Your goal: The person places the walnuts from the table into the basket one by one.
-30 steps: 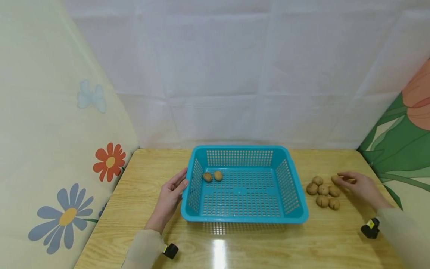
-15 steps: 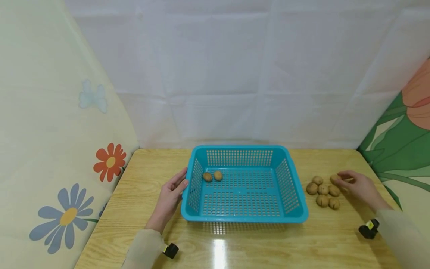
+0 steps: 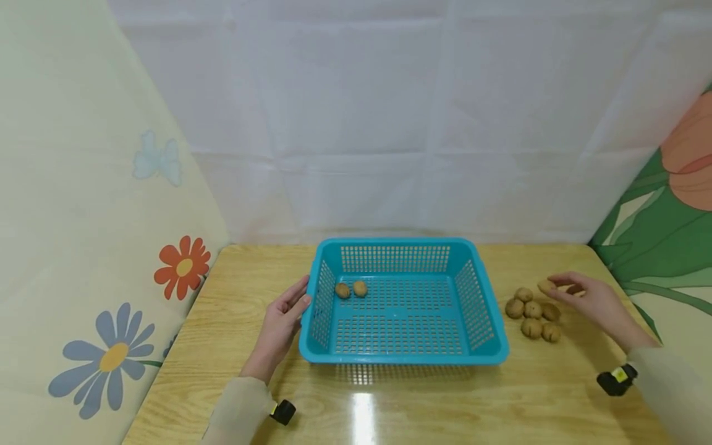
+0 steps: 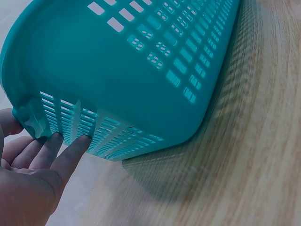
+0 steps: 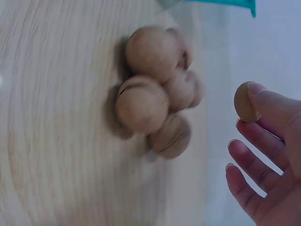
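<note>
My left hand (image 3: 280, 321) holds the left end of a blue plastic basket (image 3: 403, 359), thumb at the rim. In the left wrist view the fingers (image 4: 70, 157) lie against the outside of the slotted basket wall (image 4: 80, 61). Two walnuts, one (image 3: 342, 290) beside the other (image 3: 360, 288), lie inside near the left wall. My right hand (image 3: 595, 303) pinches a walnut (image 5: 245, 102) between thumb and index finger, with the other fingers spread. That walnut is held up just beyond a cluster of several walnuts (image 3: 532, 309) on the table.
The cluster sits on the wooden table (image 3: 445, 408), right of the basket. A white cloth (image 3: 356, 123) hangs behind the table's far edge. Flower-printed cloths stand at the left (image 3: 111, 247) and right (image 3: 667, 247) sides.
My right hand has raised the pinched walnut off the edge of the cluster and moved it slightly away from me and to the left. The left hand and basket stay put.
</note>
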{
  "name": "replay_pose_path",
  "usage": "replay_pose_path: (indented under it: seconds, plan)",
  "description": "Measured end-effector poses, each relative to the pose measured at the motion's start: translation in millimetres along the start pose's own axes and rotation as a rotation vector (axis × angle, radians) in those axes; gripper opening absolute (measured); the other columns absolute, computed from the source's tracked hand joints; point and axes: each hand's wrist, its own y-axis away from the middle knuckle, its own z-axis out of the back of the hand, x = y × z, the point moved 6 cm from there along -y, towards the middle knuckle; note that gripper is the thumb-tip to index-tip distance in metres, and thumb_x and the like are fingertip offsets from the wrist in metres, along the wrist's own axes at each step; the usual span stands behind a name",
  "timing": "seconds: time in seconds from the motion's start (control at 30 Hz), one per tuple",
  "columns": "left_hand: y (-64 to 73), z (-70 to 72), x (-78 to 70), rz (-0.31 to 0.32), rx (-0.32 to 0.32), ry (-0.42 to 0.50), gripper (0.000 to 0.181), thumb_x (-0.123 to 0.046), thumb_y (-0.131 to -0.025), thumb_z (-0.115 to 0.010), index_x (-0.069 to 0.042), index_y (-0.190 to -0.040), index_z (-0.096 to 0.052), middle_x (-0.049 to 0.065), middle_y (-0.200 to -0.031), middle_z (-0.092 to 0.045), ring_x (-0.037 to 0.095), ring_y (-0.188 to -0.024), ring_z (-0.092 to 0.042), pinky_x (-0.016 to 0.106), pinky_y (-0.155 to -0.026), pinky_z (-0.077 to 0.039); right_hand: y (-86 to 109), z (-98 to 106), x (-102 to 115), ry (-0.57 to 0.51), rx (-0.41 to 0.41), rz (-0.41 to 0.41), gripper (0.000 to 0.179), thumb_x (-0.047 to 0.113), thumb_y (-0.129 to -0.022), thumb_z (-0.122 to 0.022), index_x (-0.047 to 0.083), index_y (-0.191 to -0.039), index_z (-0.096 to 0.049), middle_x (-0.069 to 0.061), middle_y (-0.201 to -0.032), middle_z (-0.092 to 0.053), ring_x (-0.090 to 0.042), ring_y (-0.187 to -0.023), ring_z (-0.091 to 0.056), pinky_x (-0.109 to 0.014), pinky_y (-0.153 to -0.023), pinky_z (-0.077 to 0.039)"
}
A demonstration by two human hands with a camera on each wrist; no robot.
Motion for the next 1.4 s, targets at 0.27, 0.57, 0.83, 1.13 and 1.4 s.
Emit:
replay_pose_path:
  seconds: [0.27, 0.57, 0.83, 1.13, 1.4]
  plan:
    - [-0.2, 2.3, -1.1, 0.015, -0.012, -0.017, 0.056, -0.022, -0.108, -0.061, -0.011, -0.160, -0.042, 0.012, -0.161, -0.046, 0.002, -0.122, -0.063, 0.030, -0.097, -0.057, -2.6, 5.8, 40.7, 0.004, 0.027, 0.057, 0.049, 0.037, -0.103, -0.068, 0.003, -0.138, -0.064, -0.023, -0.124, -0.067, -0.035, -0.102, -0.063, -0.036, -0.069, -0.053]
    - [2.0, 5.0, -2.2, 0.021, -0.021, -0.026, 0.055, -0.021, -0.108, -0.060, -0.012, -0.160, -0.043, 0.011, -0.161, -0.046, 0.002, -0.121, -0.063, 0.030, -0.097, -0.057, -13.0, 6.5, 90.6, 0.009, 0.082, 0.118, 0.047, 0.039, -0.102, -0.068, 0.007, -0.137, -0.067, -0.015, -0.125, -0.068, -0.026, -0.101, -0.062, -0.038, -0.078, -0.054]
    - [3.2, 4.2, -3.2, 0.004, -0.022, -0.014, 0.054, -0.018, -0.108, -0.059, -0.010, -0.159, -0.043, 0.014, -0.160, -0.046, 0.002, -0.119, -0.064, 0.030, -0.095, -0.058, -33.1, -8.6, 136.3, 0.030, 0.130, 0.209, 0.046, 0.043, -0.100, -0.070, 0.012, -0.133, -0.070, -0.006, -0.119, -0.071, -0.021, -0.097, -0.063, -0.037, -0.078, -0.054]
    - [2.0, 1.4, -3.7, 0.016, -0.018, 0.004, 0.055, -0.017, -0.108, -0.060, -0.009, -0.159, -0.042, 0.014, -0.160, -0.046, 0.003, -0.119, -0.065, 0.030, -0.095, -0.059, -60.6, -42.6, 179.9, 0.002, 0.199, 0.343, 0.034, 0.035, -0.099, -0.074, 0.016, -0.128, -0.073, 0.003, -0.112, -0.072, -0.014, -0.090, -0.063, -0.035, -0.075, -0.054]
    - [1.3, -1.5, -3.6, 0.014, -0.008, 0.015, 0.055, -0.017, -0.108, -0.059, -0.009, -0.159, -0.043, 0.014, -0.161, -0.046, 0.004, -0.119, -0.065, 0.031, -0.095, -0.059, -81.0, -74.8, 212.7, -0.052, 0.270, 0.387, 0.033, 0.028, -0.097, -0.076, 0.015, -0.128, -0.072, 0.000, -0.117, -0.072, -0.014, -0.091, -0.064, -0.034, -0.073, -0.054]
